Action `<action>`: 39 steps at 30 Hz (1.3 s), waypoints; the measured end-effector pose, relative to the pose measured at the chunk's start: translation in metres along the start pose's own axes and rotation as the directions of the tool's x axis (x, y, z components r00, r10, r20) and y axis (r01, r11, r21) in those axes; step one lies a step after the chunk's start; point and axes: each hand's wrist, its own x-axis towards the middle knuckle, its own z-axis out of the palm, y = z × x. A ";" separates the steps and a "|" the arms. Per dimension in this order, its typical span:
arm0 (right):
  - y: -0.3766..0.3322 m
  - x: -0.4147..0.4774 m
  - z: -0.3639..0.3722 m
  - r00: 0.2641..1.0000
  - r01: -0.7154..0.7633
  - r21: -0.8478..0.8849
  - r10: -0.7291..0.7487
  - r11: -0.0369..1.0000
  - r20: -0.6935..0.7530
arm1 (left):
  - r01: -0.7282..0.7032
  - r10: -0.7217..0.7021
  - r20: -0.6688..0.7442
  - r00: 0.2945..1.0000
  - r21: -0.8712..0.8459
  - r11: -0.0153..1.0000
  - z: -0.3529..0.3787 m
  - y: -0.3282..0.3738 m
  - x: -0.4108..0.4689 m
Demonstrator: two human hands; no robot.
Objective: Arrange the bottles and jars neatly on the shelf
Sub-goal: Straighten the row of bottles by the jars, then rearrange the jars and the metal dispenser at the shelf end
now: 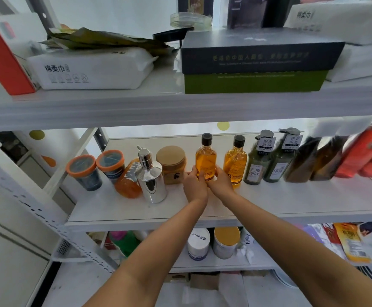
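Amber bottle (206, 160) stands upright on the shelf (269, 202), gripped at its base by the left hand (195, 185) and right hand (221, 183), fingers curled round it. Right of the hands, its twin (235, 161) and the green pump bottles (258, 160) stand ranked. Left of the hands, the cork-lidded jar (171, 165), chrome dispenser (150, 176) and leaning orange bottle (128, 180) stand bunched. Judged over half complete.

Along the middle shelf (291, 200) stand, left to right: two tubs (84, 171), a pump dispenser (150, 178), a jar (171, 165), the left capped bottle (206, 160) between left hand (195, 185) and right hand (221, 182), the right capped bottle (235, 163), two pump bottles (258, 162).
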 end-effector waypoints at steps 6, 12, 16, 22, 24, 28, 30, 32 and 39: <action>0.006 -0.008 0.001 0.996 -0.084 0.109 0.081 0.990 0.028 | 0.059 -0.047 0.057 0.997 -0.223 0.973 0.002 0.004 -0.002; 0.007 -0.012 0.007 0.992 -0.116 0.194 0.122 0.974 -0.016 | 0.068 -0.059 0.043 0.997 -0.234 0.970 0.001 0.001 -0.006; 0.009 -0.015 0.009 0.990 -0.126 0.164 0.134 0.978 -0.043 | 0.060 -0.055 0.026 0.998 -0.222 0.973 0.000 0.001 -0.014; 0.015 -0.021 0.019 0.949 -0.258 0.084 0.269 0.962 -0.163 | 0.139 -0.132 0.047 0.990 -0.187 0.972 -0.010 -0.008 -0.028; 0.016 -0.027 0.024 0.936 -0.319 0.077 0.327 0.945 -0.131 | 0.209 -0.216 -0.029 0.976 -0.156 0.965 -0.020 -0.022 -0.033; 0.008 -0.044 0.038 0.958 -0.285 0.023 0.284 0.958 0.043 | 0.328 -0.365 -0.203 0.908 -0.193 0.925 -0.058 -0.038 -0.046; 0.001 -0.050 0.047 0.973 -0.210 -0.001 0.209 0.978 0.100 | 0.336 -0.393 -0.284 0.875 -0.228 0.914 -0.076 -0.042 -0.048; -0.007 -0.053 0.055 0.984 -0.131 -0.015 0.132 0.991 0.122 | 0.306 -0.367 -0.348 0.863 -0.218 0.927 -0.091 -0.043 -0.048; -0.040 -0.048 0.070 0.963 0.267 -0.210 -0.270 0.940 0.016 | -0.053 0.055 -0.330 0.942 0.016 0.998 -0.122 -0.049 -0.019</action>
